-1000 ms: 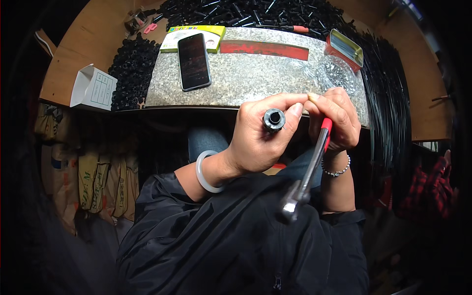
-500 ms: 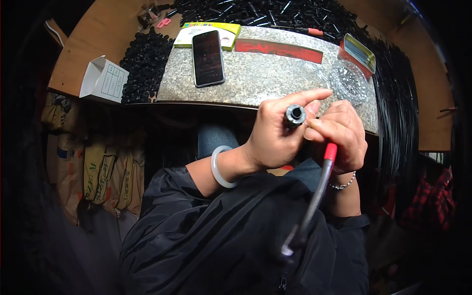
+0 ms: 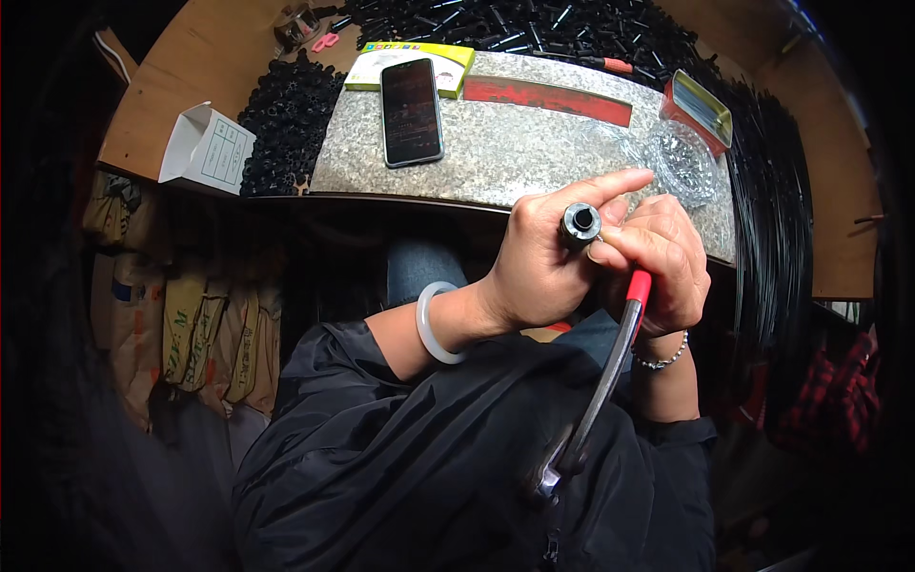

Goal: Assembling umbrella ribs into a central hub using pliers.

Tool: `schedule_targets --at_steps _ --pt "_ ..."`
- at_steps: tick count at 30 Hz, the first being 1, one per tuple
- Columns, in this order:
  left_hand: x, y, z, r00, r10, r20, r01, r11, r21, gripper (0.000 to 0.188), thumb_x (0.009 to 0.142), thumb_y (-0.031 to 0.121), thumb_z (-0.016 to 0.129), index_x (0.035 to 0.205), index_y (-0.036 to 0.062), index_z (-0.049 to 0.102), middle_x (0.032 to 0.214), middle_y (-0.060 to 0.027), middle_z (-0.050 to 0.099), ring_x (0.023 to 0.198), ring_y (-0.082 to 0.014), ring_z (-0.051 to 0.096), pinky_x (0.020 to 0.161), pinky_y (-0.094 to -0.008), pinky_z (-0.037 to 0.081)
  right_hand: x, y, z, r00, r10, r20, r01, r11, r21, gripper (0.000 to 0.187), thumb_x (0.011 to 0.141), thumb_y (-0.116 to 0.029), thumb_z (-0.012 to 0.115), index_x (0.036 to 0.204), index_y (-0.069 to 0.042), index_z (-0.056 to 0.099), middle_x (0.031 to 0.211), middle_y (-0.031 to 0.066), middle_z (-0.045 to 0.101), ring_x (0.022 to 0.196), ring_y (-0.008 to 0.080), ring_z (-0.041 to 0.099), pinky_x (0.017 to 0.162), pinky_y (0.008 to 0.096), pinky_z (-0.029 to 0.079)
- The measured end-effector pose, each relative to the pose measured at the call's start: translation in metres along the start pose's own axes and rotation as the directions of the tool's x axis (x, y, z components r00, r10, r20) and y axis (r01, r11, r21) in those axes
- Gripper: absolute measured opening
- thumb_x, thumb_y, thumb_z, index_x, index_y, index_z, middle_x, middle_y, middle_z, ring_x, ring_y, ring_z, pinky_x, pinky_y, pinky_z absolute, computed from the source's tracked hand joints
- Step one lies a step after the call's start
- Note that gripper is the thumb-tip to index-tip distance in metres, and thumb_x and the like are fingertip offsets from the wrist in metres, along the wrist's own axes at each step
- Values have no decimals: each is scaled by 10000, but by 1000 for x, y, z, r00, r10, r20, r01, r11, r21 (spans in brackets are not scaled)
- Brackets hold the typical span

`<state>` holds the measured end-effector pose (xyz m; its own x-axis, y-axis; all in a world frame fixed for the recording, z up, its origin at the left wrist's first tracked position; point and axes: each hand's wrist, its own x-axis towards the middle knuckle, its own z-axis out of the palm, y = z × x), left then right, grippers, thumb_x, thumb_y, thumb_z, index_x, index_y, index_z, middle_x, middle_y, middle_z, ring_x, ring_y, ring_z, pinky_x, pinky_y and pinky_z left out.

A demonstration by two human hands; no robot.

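Note:
My left hand (image 3: 534,257), with a white bangle at the wrist, is closed round a short dark tube (image 3: 580,223). The tube's round open end faces up, and the index finger stretches past it. My right hand (image 3: 664,257) is curled round a long metal tool with a red handle end (image 3: 640,285). The tool's shaft slants down across my jacket to a shiny end, too blurred to name its kind. The thumb and index finger of the right hand are pinched together against the tube's side; anything tiny between them is too small to make out.
On the speckled board (image 3: 515,157) lie a phone (image 3: 412,112), a yellow-green box (image 3: 457,65) and a red strip (image 3: 548,100). Small metal parts fill a clear dish (image 3: 684,164) beside a red tin (image 3: 701,110). Black parts (image 3: 291,124) heap behind and left; black rods (image 3: 777,191) lie right.
The tube has turned slightly in my left hand, and its open end shows more squarely. The tool's lower end has swung a little. Both hands hold nearly the same place.

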<state>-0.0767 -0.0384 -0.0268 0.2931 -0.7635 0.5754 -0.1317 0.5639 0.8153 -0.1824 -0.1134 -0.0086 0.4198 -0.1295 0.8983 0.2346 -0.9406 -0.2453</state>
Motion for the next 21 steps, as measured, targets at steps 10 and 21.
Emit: schedule_targets --at_steps 10,21 --pt "-1 2 1 998 -70 -7 69 997 -15 610 814 366 691 1207 -72 535 683 32 469 641 -35 415 558 -192 366 -2 0 1 1000 -15 -14 14 1000 -17 313 711 -181 757 951 -69 589 649 30 571 557 172 562 521 280 433" --pt "5 0 -1 998 -48 -27 48 999 2 419 836 195 650 1158 -59 564 823 -136 650 747 -105 589 675 -263 487 23 -2 -8 947 286 143 -317 902 293 316 739 -53 738 1008 -9 576 805 74 642 705 118 589 627 261 467"
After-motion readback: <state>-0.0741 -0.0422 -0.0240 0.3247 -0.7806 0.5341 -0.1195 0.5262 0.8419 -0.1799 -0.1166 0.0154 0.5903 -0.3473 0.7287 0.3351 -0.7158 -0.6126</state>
